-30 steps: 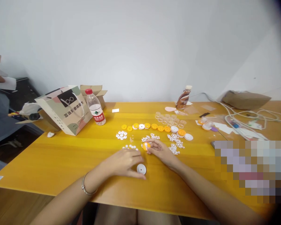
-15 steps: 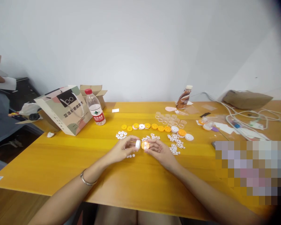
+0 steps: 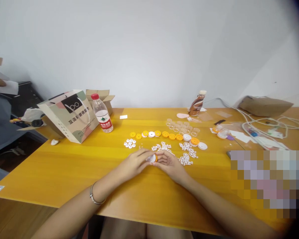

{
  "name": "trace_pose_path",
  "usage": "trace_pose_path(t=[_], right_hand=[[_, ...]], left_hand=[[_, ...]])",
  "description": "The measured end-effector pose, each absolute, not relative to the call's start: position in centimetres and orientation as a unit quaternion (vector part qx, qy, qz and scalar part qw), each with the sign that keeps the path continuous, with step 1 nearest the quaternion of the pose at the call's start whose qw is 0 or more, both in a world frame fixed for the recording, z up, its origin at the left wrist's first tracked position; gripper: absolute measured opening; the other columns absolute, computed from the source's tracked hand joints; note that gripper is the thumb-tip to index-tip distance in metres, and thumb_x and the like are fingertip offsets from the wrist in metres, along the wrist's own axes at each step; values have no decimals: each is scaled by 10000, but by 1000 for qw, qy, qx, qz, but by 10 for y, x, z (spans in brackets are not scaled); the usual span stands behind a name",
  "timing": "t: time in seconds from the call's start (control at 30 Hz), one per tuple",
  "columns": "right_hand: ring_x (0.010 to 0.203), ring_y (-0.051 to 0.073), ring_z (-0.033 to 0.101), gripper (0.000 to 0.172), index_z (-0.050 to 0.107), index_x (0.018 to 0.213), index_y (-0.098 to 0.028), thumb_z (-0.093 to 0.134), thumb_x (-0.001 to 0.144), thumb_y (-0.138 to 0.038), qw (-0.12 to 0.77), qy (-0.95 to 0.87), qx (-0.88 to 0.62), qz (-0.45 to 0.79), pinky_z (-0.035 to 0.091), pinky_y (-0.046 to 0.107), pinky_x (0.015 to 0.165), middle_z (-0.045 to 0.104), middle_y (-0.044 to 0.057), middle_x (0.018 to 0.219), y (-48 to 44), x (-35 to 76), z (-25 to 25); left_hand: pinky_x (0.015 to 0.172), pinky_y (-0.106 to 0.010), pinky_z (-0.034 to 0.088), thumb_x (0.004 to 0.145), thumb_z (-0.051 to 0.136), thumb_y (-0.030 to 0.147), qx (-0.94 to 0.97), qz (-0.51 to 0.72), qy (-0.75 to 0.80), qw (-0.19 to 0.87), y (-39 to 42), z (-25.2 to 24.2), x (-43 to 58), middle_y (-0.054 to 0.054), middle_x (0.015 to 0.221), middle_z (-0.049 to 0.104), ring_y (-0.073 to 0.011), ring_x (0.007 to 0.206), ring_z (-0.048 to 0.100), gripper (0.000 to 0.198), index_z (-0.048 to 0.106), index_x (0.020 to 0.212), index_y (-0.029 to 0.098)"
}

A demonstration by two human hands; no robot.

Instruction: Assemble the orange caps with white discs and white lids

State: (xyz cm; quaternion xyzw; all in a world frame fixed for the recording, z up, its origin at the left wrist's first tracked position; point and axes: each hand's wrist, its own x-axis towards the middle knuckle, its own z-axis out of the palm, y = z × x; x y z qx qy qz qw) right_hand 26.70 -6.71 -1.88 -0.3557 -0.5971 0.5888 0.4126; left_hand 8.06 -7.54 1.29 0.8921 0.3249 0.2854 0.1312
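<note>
Between the fingertips of both hands is a small round white-and-orange plastic case (image 3: pixel 153 158), its white side toward my left hand (image 3: pixel 134 162) and its orange rim toward my right hand (image 3: pixel 171 166). The fingers of each hand are closed on it and cover part of it. Just beyond my hands lie white openwork plastic pieces (image 3: pixel 161 146), with more such pieces (image 3: pixel 185 159) to the right. Small white round caps (image 3: pixel 130 143) sit beyond my left hand. Farther back runs a row of orange and white discs (image 3: pixel 172 136).
Clear plastic cups (image 3: pixel 181 126) stand behind the discs. A water bottle (image 3: pixel 102 114), a paper bag (image 3: pixel 72 116) and a cardboard box (image 3: pixel 103 99) are at the left. At the back right are a brown drink bottle (image 3: pixel 197 103), white cables (image 3: pixel 259 127) and a brown packet (image 3: pixel 265 104).
My hands have come together. The white round part in my left hand and the orange disc in my right hand, apart before, now meet. The view has shifted slightly.
</note>
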Motion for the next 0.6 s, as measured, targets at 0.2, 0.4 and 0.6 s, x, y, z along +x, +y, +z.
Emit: trace_pose_path(t=[0.2,0.4,0.6], right_hand=[[754,140,615,360,514,919,-222,710,619,-247,403,-585,-350,610,471,337,802,629,-13,762,-69,266,-19],[771,150,619,295,557,849,-201,715,610,-270,387,-583,-347,625,475,339,798,648,13,796,-68,265,-23],[789,144,611,297,553,864,-197,710,621,-260,378,-576,-349,635,466,330,813,644,14,798,-69,265,-22]], left_hand=[[854,-304,477,856,421,132,912,268,289,111,-74,9,77,-91,1145,539,-150,1028,528,355,437,1206,184],[790,-289,506,863,429,179,920,247,292,91,-75,8,73,-89,1092,578,-147,948,574,333,458,1194,195],[766,-282,493,869,434,231,917,216,315,118,-76,14,72,-82,1046,597,-145,895,581,343,457,1209,201]])
